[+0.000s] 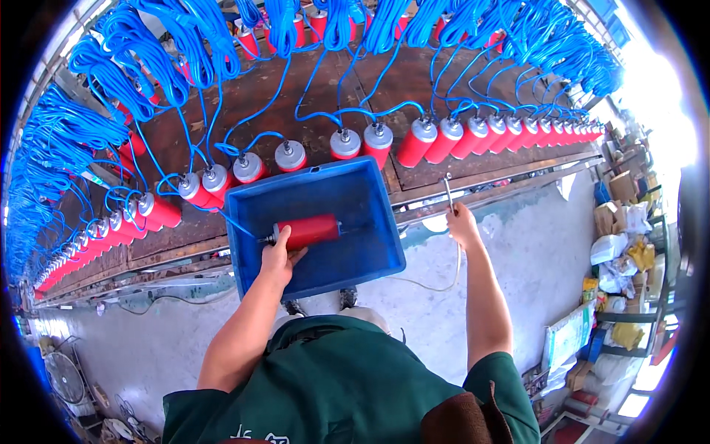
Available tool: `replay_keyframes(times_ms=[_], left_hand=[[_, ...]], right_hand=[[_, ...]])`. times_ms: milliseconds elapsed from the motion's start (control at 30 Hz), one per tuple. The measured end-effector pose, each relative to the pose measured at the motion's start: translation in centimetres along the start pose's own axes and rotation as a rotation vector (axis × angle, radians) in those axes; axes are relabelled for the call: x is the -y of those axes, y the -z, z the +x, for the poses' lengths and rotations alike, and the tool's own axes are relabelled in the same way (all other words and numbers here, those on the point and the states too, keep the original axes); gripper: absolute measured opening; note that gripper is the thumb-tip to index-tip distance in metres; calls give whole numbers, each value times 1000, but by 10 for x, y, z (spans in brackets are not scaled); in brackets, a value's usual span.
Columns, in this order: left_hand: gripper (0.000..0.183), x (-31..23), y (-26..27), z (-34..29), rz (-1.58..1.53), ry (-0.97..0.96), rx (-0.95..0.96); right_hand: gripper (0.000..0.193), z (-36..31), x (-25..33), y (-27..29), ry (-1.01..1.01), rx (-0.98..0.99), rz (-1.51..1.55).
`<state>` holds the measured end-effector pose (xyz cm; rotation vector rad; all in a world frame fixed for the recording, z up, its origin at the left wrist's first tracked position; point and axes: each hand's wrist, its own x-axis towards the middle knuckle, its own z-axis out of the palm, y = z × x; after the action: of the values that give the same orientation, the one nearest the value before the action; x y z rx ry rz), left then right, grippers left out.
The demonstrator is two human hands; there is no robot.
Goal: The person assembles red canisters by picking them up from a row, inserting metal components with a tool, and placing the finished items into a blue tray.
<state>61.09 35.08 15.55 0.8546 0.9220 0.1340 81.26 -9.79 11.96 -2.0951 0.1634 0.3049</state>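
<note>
My left hand (276,263) is wrapped round one end of a red cylinder (309,231) with metal ends, possibly a small pump. It lies on its side over a blue plastic bin (319,280), and a blue cable (235,222) runs from its left end. Dark, wet-looking space fills the bin's inside. Off to the right, my right hand (463,226) is closed round a slim metal tool (448,189) with a small hooked-looking tip. A thin pale hose (451,277) hangs below that hand.
A long brown workbench (421,81) curves across the front. Along its edge stand several red cylinders (416,144) with grey tops, wired to coiled blue cables (384,26). At right, shelves hold boxes and bags (625,229); a fan (64,376) stands at lower left.
</note>
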Motion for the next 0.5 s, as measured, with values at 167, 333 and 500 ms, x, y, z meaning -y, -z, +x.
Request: replay_keyframes(times_ms=[167, 333, 500], left_hand=[[49, 5, 21, 9, 43, 150, 45], [40, -16, 29, -23, 111, 138, 57], [54, -21, 32, -54, 538, -13, 178]], right_hand=[[28, 61, -48, -9, 116, -79, -457], [61, 71, -8, -22, 206, -49, -545], [56, 77, 0, -40, 462, -41, -463]])
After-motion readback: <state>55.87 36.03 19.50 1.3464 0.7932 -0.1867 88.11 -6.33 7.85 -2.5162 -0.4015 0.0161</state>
